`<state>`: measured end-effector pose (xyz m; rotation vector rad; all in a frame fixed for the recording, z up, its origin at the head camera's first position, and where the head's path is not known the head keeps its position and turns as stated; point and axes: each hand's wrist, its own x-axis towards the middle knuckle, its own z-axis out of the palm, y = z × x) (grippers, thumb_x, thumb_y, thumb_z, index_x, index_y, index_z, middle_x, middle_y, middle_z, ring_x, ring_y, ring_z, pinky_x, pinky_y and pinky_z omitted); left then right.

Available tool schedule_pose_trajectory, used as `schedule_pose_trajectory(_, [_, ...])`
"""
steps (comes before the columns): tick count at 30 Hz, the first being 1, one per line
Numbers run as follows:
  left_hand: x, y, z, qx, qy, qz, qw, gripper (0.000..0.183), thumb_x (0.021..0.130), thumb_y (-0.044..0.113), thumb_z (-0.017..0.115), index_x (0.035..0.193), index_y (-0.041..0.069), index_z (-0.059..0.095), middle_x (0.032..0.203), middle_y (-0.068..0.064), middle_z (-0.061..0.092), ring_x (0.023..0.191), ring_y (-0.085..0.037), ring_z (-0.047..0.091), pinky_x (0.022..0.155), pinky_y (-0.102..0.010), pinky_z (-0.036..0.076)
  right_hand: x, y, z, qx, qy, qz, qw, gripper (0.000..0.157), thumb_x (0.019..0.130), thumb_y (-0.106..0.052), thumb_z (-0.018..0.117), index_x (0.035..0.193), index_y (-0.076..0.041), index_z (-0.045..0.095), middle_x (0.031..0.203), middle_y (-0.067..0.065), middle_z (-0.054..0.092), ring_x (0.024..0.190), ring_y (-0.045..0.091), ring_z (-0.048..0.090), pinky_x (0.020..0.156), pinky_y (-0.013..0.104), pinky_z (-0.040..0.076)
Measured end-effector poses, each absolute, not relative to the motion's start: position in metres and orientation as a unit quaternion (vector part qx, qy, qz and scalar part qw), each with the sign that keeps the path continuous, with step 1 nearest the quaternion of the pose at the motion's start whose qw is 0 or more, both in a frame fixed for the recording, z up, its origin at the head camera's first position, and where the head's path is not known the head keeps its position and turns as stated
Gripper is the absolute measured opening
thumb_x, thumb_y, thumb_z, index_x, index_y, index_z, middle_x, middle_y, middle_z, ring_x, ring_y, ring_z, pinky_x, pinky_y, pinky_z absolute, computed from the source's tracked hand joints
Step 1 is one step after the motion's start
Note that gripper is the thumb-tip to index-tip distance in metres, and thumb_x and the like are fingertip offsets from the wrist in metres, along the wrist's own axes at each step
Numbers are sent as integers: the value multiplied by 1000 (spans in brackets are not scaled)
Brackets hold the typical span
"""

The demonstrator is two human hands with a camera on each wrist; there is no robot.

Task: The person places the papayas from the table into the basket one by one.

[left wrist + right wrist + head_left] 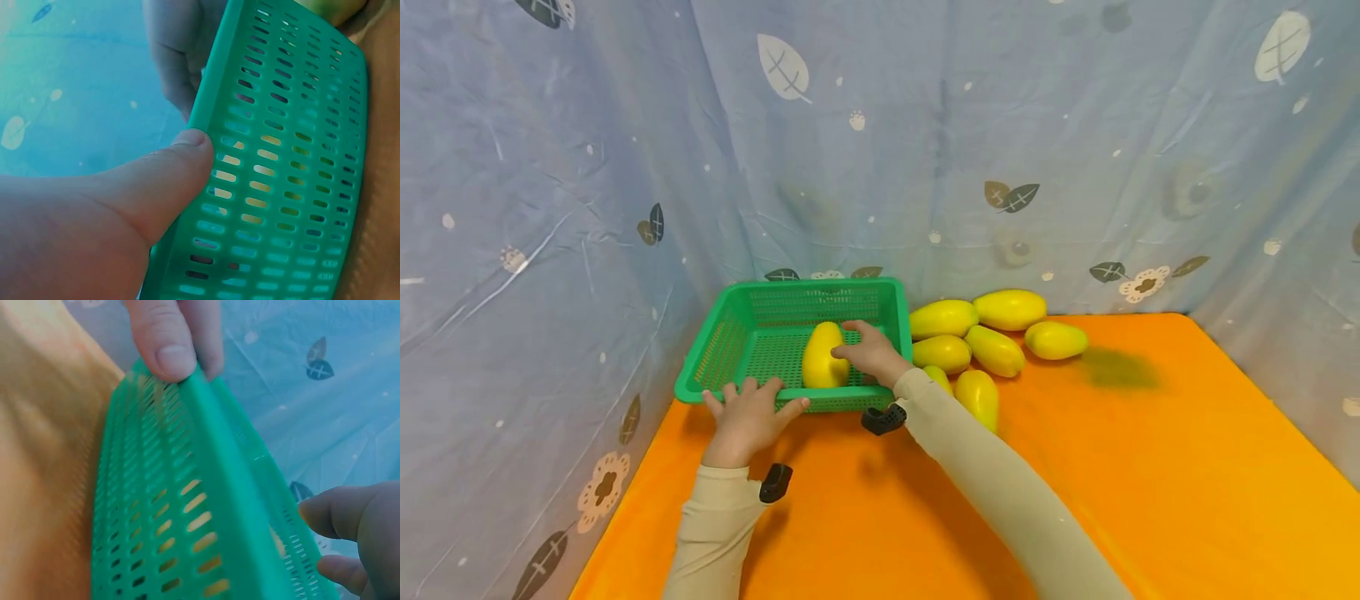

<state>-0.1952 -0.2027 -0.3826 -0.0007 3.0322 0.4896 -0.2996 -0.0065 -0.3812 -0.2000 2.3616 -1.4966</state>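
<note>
A green plastic basket [790,394] with slotted walls stands on the orange table. My left hand [748,421] grips its near rim; in the left wrist view the thumb [181,156] presses the outside and the fingers lie behind the rim. One yellow, papaya-like fruit [822,367] lies inside, on the basket floor. Over the basket's right part, my right hand [874,354] reaches in with thumb and forefinger apart, right beside that fruit. In the right wrist view this hand [369,531] shows spread fingers above the far rim, while the wall mostly hides the fruit.
Several more yellow fruits [996,350] lie clustered on the table against the basket's right side. Orange cloth [1075,467] covers the table. A pale blue curtain [887,150] with leaf prints hangs behind and at both sides.
</note>
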Motion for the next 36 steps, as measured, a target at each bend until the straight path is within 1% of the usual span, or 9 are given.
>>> schedule_pose_trajectory(4, [-195,-202,-381,-1,986,160,43,69,100,57,55,147,7,53,145,-34,46,135,-67,28,107,-88,-1,-296,3,-371,-91,825,-535,159,60,102,-25,63,157,-19,39,158,19,42,49,15,33,60,42,41])
schedule_pose_trajectory(6, [-195,-202,-380,-1,986,159,45,70,100,58,54,148,7,52,146,-34,45,135,-67,27,107,-87,-2,-293,13,-361,-103,820,-543,148,61,102,-26,63,157,-19,39,159,20,40,58,14,45,66,39,48])
schedule_pose_trajectory(9, [-194,-202,-382,-3,986,162,44,70,100,58,55,147,6,52,144,-34,46,135,-66,28,108,-87,-1,-287,35,-342,-112,809,-563,124,63,101,-27,64,158,-19,38,161,19,37,97,22,66,82,40,59])
schedule_pose_trajectory(11, [-195,-202,-383,-1,986,162,39,70,100,58,55,147,6,53,143,-34,47,134,-66,29,108,-87,-1,-282,58,-326,-116,795,-586,100,62,102,-26,63,158,-19,37,162,19,36,128,31,59,95,47,58])
schedule_pose_trajectory(13, [-196,-202,-383,2,986,162,37,70,100,58,55,146,6,54,143,-34,47,134,-67,29,108,-87,-1,-274,86,-313,-111,786,-604,68,61,102,-25,61,158,-19,37,162,18,36,138,36,52,102,52,55])
schedule_pose_trajectory(18, [-196,-204,-381,3,986,161,42,70,100,59,54,146,6,54,144,-34,47,133,-67,30,107,-87,-1,-253,156,-303,-75,794,-603,5,64,105,-30,57,162,-22,30,164,17,33,142,38,48,108,53,50])
schedule_pose_trajectory(27, [-200,-210,-375,6,989,143,33,72,100,59,54,147,6,52,143,-36,46,132,-66,32,107,-86,1,-235,221,-343,-10,797,-604,1,71,106,-35,53,165,-17,17,164,25,27,130,32,50,84,20,58])
schedule_pose_trajectory(31, [-200,-209,-379,6,988,146,38,72,100,59,53,148,6,51,145,-36,44,134,-67,29,107,-86,1,-236,230,-361,-1,796,-605,19,73,107,-36,52,165,-15,15,164,27,25,138,41,47,89,25,58])
schedule_pose_trajectory(36, [-200,-209,-381,3,988,148,44,73,100,60,53,149,6,50,146,-35,43,135,-67,27,107,-86,-1,-242,226,-379,8,799,-600,48,73,106,-34,53,166,-15,15,165,28,25,144,48,41,104,48,54])
